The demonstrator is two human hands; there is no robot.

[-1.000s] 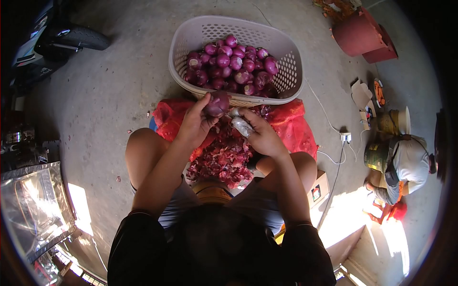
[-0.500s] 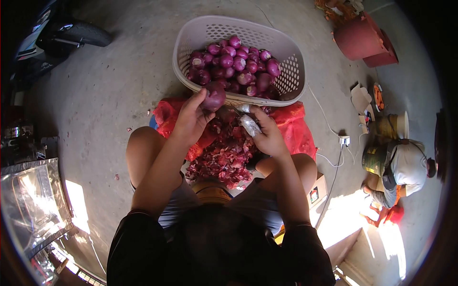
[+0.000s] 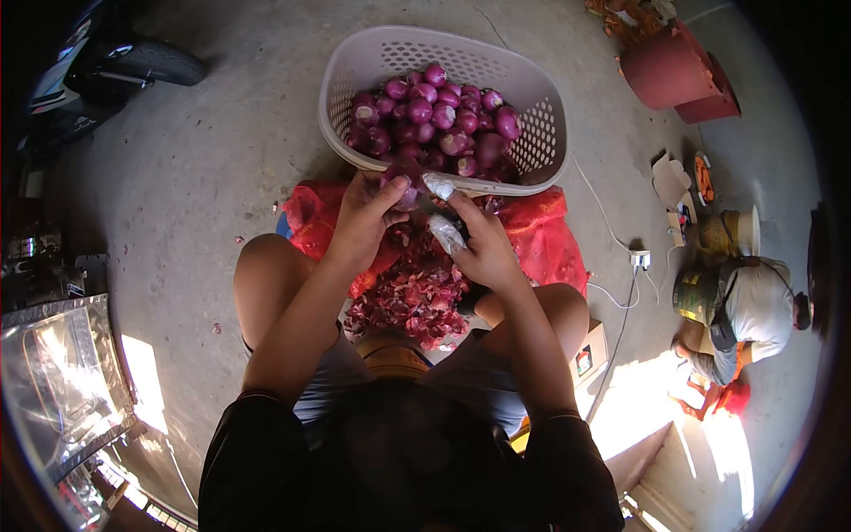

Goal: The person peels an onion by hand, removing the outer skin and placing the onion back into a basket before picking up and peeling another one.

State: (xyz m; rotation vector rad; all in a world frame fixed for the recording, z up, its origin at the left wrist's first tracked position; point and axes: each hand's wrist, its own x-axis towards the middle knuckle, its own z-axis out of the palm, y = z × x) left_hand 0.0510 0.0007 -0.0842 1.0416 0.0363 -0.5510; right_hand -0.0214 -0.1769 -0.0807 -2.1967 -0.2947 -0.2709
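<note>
My left hand (image 3: 362, 220) is wrapped round a purple onion (image 3: 403, 191) just below the near rim of the basket. Close beside it is my right hand (image 3: 483, 244), its thumb and forefinger covered in silvery wrapping (image 3: 447, 234); its fingers are bent round something small and dark that I cannot make out. The pale perforated basket (image 3: 541, 137) holds several purple onions (image 3: 420, 111). Below my hands, a heap of red onion skins (image 3: 408, 306) lies between my knees, with red mesh sacking (image 3: 545, 244) around it.
A person (image 3: 758, 310) bends at the right beside buckets (image 3: 696, 297). Red tubs (image 3: 669, 66) stand at the upper right. A white plug adapter (image 3: 639, 259) with cables lies on the floor. A motorcycle wheel (image 3: 155, 60) is at the upper left.
My right hand has moved left and up to the onion. My left hand has turned the onion slightly, and the onion now sits lower among its fingers.
</note>
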